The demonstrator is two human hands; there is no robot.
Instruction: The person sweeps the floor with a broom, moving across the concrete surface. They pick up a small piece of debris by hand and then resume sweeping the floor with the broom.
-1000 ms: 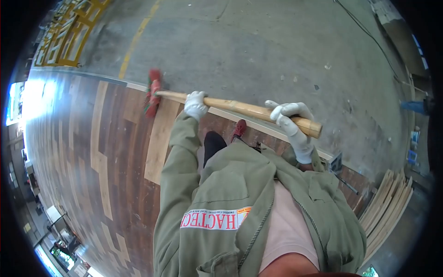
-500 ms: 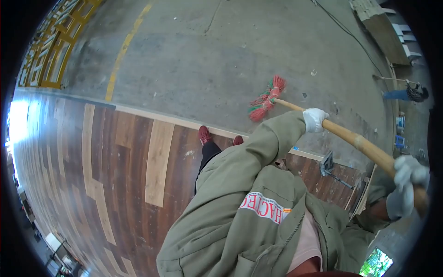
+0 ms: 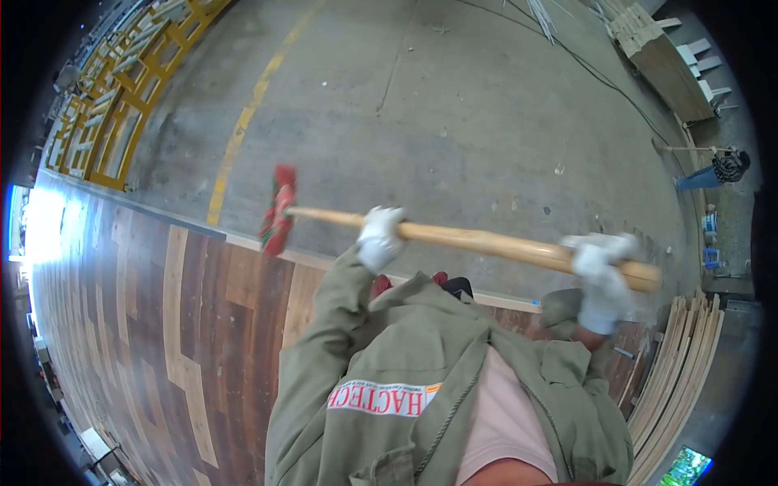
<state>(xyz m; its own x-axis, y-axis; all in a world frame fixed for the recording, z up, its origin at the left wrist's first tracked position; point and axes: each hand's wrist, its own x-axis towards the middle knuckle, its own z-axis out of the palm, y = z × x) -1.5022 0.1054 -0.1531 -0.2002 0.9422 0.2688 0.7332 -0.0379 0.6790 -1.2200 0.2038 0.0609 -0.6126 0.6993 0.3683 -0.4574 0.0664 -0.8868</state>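
Note:
A broom with a long, pale wooden handle (image 3: 494, 241) crosses in front of me. Its red and green bristle head (image 3: 279, 212), blurred by motion, is at the far left end, over the concrete near the edge of the wood-plank floor. White gloves cover both of my hands. Partway down the handle, my left hand (image 3: 381, 237) is closed around it. Close to the thick upper end, my right hand (image 3: 601, 274) grips the same handle, smeared by movement.
Wood planks (image 3: 194, 324) meet grey concrete (image 3: 486, 105) along a raised edge. Yellow metal frames (image 3: 121, 121) stand at upper left. Long wood strips (image 3: 677, 364) lie at right. Another person (image 3: 713, 172) holds a pole at far right; a cable (image 3: 600, 77) runs across the concrete.
The broom head has swept left across the concrete, and both hands have moved left with the handle. My body and view have turned, bringing the wood strips into sight.

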